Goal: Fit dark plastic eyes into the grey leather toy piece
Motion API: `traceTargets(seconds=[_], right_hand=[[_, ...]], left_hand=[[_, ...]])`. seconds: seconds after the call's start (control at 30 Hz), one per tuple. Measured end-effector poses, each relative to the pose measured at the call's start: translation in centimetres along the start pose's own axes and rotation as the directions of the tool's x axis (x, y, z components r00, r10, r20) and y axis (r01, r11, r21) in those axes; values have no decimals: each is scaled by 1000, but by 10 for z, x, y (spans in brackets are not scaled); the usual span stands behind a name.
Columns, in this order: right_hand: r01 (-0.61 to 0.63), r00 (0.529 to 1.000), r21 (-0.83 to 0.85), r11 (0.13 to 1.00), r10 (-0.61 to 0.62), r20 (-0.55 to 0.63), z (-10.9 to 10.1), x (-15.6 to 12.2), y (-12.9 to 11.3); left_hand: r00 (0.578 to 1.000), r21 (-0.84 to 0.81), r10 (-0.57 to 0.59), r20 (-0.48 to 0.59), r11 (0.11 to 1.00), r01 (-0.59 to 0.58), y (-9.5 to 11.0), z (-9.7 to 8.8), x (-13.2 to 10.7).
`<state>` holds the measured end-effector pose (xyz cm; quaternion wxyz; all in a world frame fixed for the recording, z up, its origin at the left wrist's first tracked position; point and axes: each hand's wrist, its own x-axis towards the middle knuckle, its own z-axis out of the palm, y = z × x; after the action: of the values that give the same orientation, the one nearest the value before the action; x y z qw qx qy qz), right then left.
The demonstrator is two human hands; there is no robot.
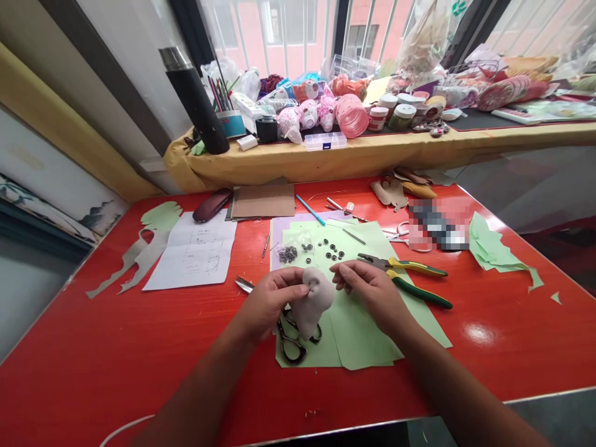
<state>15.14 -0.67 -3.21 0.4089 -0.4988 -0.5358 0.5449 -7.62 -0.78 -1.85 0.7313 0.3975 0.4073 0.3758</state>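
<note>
My left hand (270,301) is closed on a small grey stuffed fabric piece (313,304), pinching its top edge above the green paper sheets (367,329). My right hand (367,287) is just right of the piece, its fingertips pinched together on something too small to make out. Black-handled scissors (293,341) lie under the fabric piece. Several small metal snaps (333,251) are scattered on the green paper beyond my hands. Pliers with yellow and green handles (412,279) lie to the right of my right hand.
The red table (116,347) also holds a white pattern sheet (193,251), grey cut-outs (135,257), brown card (263,200), a blue pencil (310,210) and green paper scraps (493,248). A yellow-covered shelf (372,155) behind carries a black flask (193,93), jars and craft toys.
</note>
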Motion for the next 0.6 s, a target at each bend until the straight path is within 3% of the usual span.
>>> traceTargets(seconds=[0.1, 0.23, 0.37, 0.47, 0.6], right_hand=[[87, 996, -125, 988, -84, 26, -4, 1, -12], [150, 977, -254, 955, -104, 187, 2, 3, -35], [227, 919, -277, 934, -112, 377, 13, 11, -48], [197, 909, -251, 948, -81, 408, 17, 20, -48], [121, 912, -142, 982, -54, 406, 17, 32, -39]], left_hand=[[1000, 69, -15, 27, 998, 14, 2, 3, -4], [999, 109, -25, 21, 994, 23, 6, 13, -12], [999, 211, 37, -33, 977, -29, 14, 16, -18], [994, 254, 61, -87, 967, -37, 21, 9, -20], [976, 436, 135, -169, 899, -49, 29, -4, -22]])
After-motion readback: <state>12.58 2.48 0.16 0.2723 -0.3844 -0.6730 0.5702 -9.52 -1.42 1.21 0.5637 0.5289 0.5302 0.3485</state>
